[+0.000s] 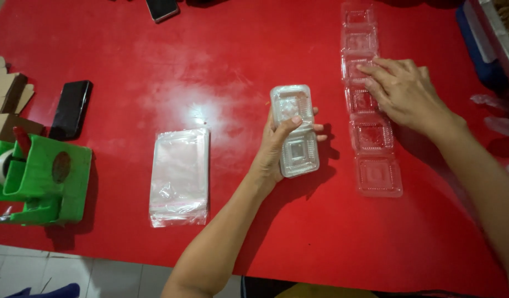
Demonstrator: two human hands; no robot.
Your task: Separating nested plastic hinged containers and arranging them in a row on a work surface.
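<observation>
Left hand point(277, 144) wrapped around an opened clear clamshell box point(294, 129), thumb pressed on its upper half, fingers curled behind, held just above the red bench point(221, 72) near the middle. Right hand point(401, 91) lying flat, fingers spread, palm down on a row of clear boxes point(370, 135) laid end to end up the right side of the bench; fingertips touching the third and fourth from the far end, nothing pinched. Stack of clear plastic bags point(180, 176) lying flat well left of the held box. Green tape dispenser point(41, 179) at the left edge, with a black phone point(71, 109) just behind it and brown cardboard point(8, 99) beside that. Second phone point(162, 8) at the far edge. Blue bin point(478, 38) at top right, partly cut off.
</observation>
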